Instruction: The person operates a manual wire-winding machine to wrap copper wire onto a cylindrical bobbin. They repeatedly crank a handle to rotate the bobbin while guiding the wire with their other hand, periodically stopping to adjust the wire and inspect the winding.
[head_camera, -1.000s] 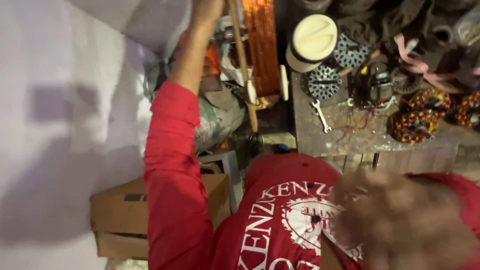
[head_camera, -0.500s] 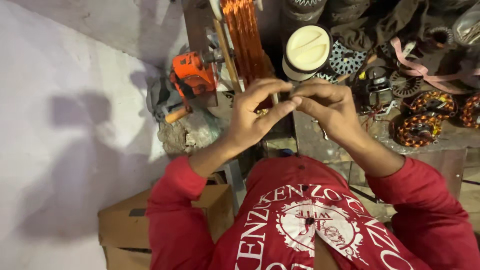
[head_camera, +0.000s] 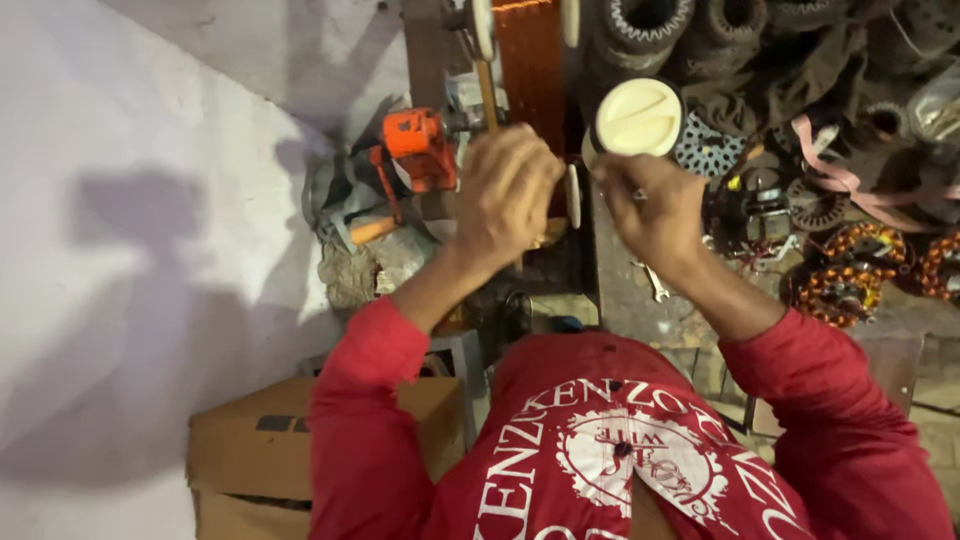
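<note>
My left hand (head_camera: 505, 190) is curled into a fist, its back to the camera, at the near end of an upright winding frame wrapped in orange copper wire (head_camera: 530, 60). It sits beside a wooden rod (head_camera: 487, 92) and a small white end plate (head_camera: 573, 195). My right hand (head_camera: 650, 205) is a hand's width to the right, just below a cream round lid (head_camera: 638, 117), with its fingers pinched together. What either hand holds is hidden. Both sleeves are red.
An orange power tool (head_camera: 420, 150) lies left of my left hand among rags. On the bench (head_camera: 625, 300) to the right lie a small wrench (head_camera: 655, 285), copper-wound motor stators (head_camera: 845, 280) and a pink strap (head_camera: 840, 180). A cardboard box (head_camera: 260, 450) stands at lower left by a pale wall (head_camera: 130, 250).
A second ago my left arm reached up toward the frame. Then both hands met in front of it, fingertips together. Now they have drawn a little apart.
</note>
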